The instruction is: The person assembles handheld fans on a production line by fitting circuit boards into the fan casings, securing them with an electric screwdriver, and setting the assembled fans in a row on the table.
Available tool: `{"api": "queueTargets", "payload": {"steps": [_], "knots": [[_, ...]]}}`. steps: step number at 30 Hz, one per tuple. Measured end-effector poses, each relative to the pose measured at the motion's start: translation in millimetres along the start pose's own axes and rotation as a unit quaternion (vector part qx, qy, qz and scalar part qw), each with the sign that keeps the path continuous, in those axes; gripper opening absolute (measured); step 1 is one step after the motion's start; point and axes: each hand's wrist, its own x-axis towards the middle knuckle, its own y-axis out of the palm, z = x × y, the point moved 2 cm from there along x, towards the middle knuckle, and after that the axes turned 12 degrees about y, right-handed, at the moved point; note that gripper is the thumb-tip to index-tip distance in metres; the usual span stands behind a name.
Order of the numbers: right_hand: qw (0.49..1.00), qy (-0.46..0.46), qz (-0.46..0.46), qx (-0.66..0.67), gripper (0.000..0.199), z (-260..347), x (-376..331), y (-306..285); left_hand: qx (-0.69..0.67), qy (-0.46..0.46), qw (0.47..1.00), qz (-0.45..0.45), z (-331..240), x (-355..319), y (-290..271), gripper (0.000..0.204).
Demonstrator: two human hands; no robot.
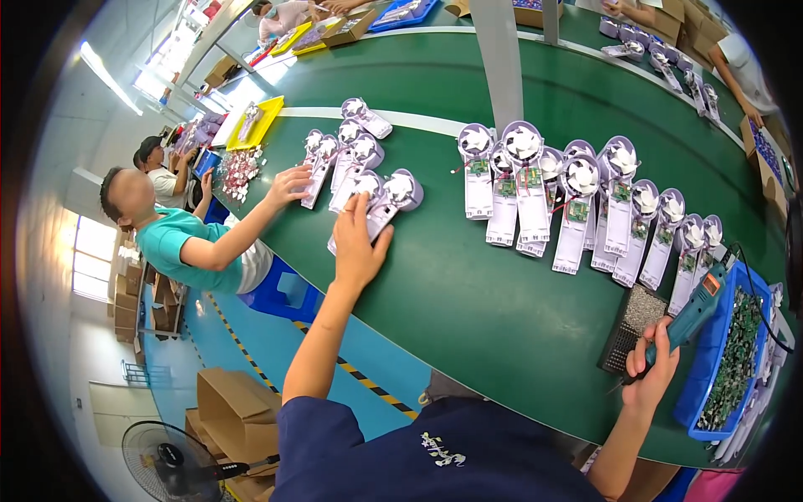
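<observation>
My left hand [358, 244] reaches over the green table, fingers stretched out and thumb apart. Its fingertips touch one of two white handheld-fan housings [403, 191] with white fan blades, lying side by side. In my right hand [654, 360] is a teal electric screwdriver [701, 308], its thin bit pointing down to the left. Near that hand lies a black screw tray [621, 341] heaped with small silvery screws [644, 309]. Several more fan housings [577, 213] with green circuit boards and red wires stand in an overlapping row to the right.
At the right edge is a blue bin [697, 410] full of small green circuit boards [736, 360]. A co-worker in a teal shirt [186, 243] sits at left, one hand by more fan housings [314, 167]. Behind lies a yellow tray [266, 120]. A grey post [495, 67] rises beyond the table.
</observation>
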Motion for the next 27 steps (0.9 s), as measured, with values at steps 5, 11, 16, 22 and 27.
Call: {"api": "queueTargets", "payload": {"steps": [5, 11, 16, 22, 27], "knots": [[1.0, 0.003, -0.005, -0.01, 0.015, -2.2, 1.8, -3.2, -0.057, 0.004, 0.998, 0.017, -34.2, 1.4, -10.8, 0.073], [1.0, 0.007, -0.004, -0.014, 0.016, -2.7, -1.1, -0.6, 0.005, -0.057, 0.998, 0.025, 28.8, 53.9, 10.1, 0.077], [1.0, -0.001, 0.008, -0.015, 0.016, -3.3, -2.4, -1.1, -0.04, -0.147, 0.979, 0.139, 79.2, 64.0, 31.4, 0.084], [1.0, 0.003, 0.008, -0.011, 0.016, -2.6, -3.6, 0.5, -0.082, -0.118, 0.984, 0.107, 72.2, 37.2, 34.6, 0.066], [1.0, 0.009, 0.015, -0.014, 0.015, -2.7, -2.6, -2.9, -0.101, -0.093, 0.985, 0.101, 30.0, 18.3, 18.9, 0.06]]}}
